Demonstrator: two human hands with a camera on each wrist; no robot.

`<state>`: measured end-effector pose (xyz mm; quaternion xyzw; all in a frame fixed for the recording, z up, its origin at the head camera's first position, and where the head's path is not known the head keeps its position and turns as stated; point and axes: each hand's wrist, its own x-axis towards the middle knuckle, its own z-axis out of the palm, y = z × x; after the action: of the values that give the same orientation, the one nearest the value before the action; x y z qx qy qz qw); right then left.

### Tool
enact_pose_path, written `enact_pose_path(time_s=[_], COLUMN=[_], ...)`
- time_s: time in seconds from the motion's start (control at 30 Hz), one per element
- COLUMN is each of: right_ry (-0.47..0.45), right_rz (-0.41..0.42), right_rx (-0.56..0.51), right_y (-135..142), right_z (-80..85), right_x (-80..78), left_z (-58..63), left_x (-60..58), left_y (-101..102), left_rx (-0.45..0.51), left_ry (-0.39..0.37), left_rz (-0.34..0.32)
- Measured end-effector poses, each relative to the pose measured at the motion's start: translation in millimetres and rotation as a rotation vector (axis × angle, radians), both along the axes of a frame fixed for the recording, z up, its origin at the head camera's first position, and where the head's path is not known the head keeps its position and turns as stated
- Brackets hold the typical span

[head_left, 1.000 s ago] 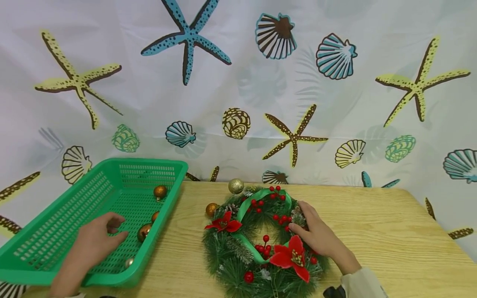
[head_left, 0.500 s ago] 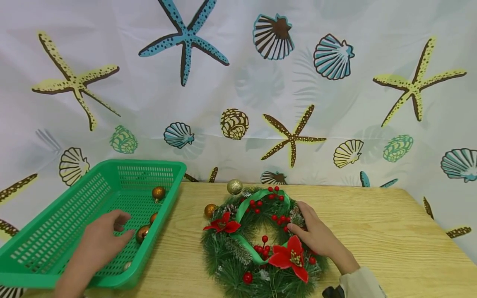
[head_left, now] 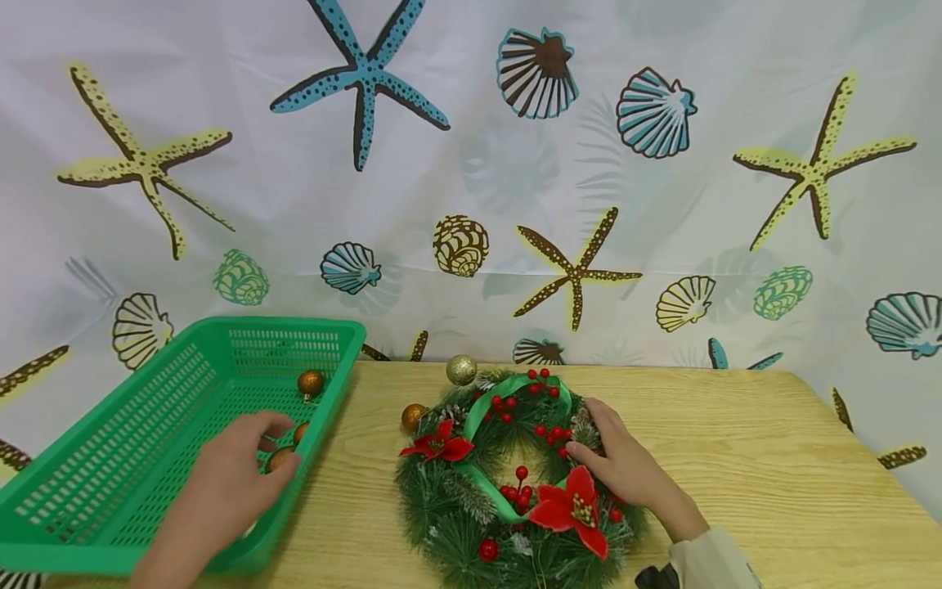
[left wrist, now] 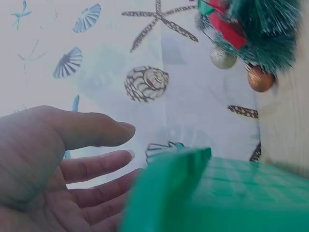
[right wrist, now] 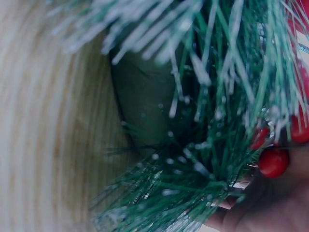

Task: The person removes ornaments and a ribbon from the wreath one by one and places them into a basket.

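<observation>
A green slotted plastic basket (head_left: 287,324) stands at the left. Over its right part hovers my left hand (head_left: 224,483), fingers loosely bent, thumb apart, nothing between them. Close to its fingertips lie a copper bauble (head_left: 278,458) and an orange-brown bauble (head_left: 301,432), both partly hidden. Another brown bauble (head_left: 311,383) sits farther back. In the left wrist view the thumb and fingers are apart beside the basket's rim (left wrist: 159,183). My right hand (head_left: 633,462) holds the right side of a green Christmas wreath (head_left: 441,507), thumb toward the ring's inside. In the right wrist view needles hide most of that hand.
On the wreath are red poinsettias (head_left: 570,509), red berries (head_left: 542,388) and a green ribbon (head_left: 482,487). A gold bauble (head_left: 461,370) and an orange bauble (head_left: 414,418) sit at its back left edge. The wooden table (head_left: 736,458) meets a shell-patterned cloth (head_left: 412,204) behind.
My left hand has moved right across the basket, toward the baubles by its right wall. The right hand stays on the wreath. The whole view has shifted slightly.
</observation>
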<state>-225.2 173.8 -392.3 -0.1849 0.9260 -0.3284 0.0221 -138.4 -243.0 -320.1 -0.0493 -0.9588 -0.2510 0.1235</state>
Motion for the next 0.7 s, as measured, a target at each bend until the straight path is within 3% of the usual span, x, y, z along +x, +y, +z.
enact_pose_path(time_s=[0.37, 0.7], right_ry=[-0.006, 0.000], right_rz=[-0.002, 0.004], right_rx=[0.004, -0.002], right_y=[0, 2], right_z=[-0.4, 0.1], right_x=[0.0, 0.1], left_z=[0.2, -14.9], left_x=[6.3, 14.0], left_y=[36, 77], left_rx=[-0.040, -0.011], left_ry=[0.076, -0.022], left_rz=[-0.057, -0.129])
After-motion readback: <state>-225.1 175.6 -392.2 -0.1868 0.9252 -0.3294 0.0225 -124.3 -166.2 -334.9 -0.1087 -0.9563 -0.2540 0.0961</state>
